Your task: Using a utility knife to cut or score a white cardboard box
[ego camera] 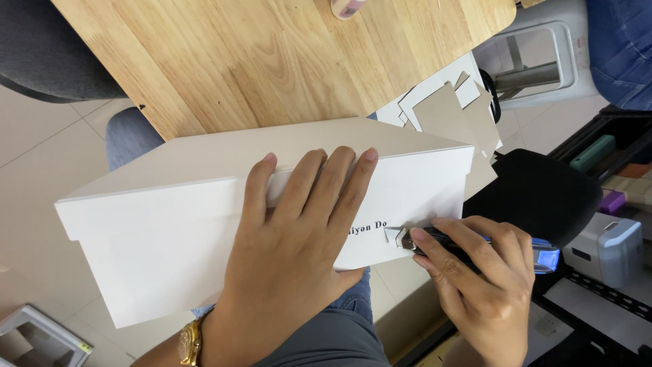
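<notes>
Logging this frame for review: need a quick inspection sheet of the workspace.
Surface: light wooden table, mostly bare.
Job's things: white cardboard box tilted on its edge; blue and black utility knife cutting its side.
Clutter: grey and white cardboard offcuts; tape roll at the table's far edge.
Grippers: left hand flat on the box, fingers spread; right hand grips the knife.
Cables: nothing seen.
Surroundings: tiled floor, black chair back, grey plastic bin.

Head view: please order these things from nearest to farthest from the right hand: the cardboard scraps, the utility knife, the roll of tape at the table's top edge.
1. Utility knife: held in the right hand.
2. Cardboard scraps: above it, at the table's right edge.
3. Roll of tape: farthest, at the top edge.
</notes>
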